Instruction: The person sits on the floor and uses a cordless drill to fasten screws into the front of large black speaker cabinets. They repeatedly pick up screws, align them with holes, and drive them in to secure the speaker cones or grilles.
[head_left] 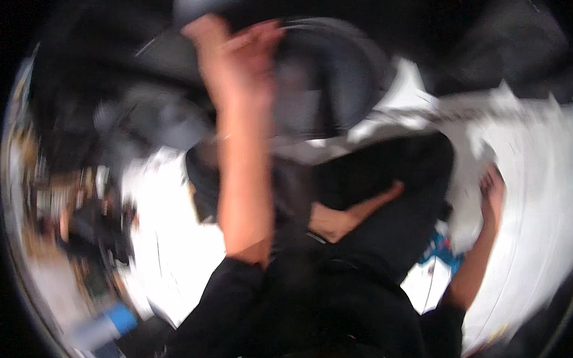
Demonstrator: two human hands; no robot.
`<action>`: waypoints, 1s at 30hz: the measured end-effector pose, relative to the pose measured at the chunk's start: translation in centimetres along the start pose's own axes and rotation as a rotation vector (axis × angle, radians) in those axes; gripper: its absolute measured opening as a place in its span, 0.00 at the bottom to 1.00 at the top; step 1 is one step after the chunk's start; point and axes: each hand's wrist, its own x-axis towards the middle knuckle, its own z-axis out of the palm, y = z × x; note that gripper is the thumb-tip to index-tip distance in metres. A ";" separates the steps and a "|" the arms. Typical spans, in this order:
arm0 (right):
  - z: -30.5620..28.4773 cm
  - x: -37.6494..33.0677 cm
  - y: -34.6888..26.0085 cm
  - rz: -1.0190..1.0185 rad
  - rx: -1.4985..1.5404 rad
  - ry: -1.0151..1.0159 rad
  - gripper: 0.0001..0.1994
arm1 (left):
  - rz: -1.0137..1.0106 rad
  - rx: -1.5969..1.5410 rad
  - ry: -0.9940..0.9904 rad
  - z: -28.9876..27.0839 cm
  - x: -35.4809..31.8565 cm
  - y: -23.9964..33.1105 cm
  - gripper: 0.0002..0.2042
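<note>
My left hand is raised at the top, left of the middle, with its arm stretched forward. Motion smears its fingers, and whether they hold anything cannot be made out. Just right of it is a large dark round thing with a curved rim, too blurred to name. A pale grey shape shows directly above this hand. Far to the right, my right hand is low over the white floor covering, its blurred fingers loosely apart and nothing visible in them.
My crossed legs in black trousers fill the middle, one bare foot showing. A teal patterned thing lies beside my right forearm. Blurred clutter stands at left, and a blue and white object at lower left. Dark bulky shapes line the far side.
</note>
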 end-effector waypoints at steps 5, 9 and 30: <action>10.2 -9.1 -6.4 0.105 -0.144 -0.627 0.12 | 0.030 0.015 0.021 2.7 0.6 -1.6 0.33; 25.3 -16.7 -6.3 0.268 -0.254 -1.137 0.09 | -0.049 -0.094 0.014 1.7 0.9 -3.3 0.35; 34.8 -24.3 2.6 0.189 -0.138 -1.410 0.26 | -0.168 -0.177 0.088 3.2 0.4 -3.9 0.30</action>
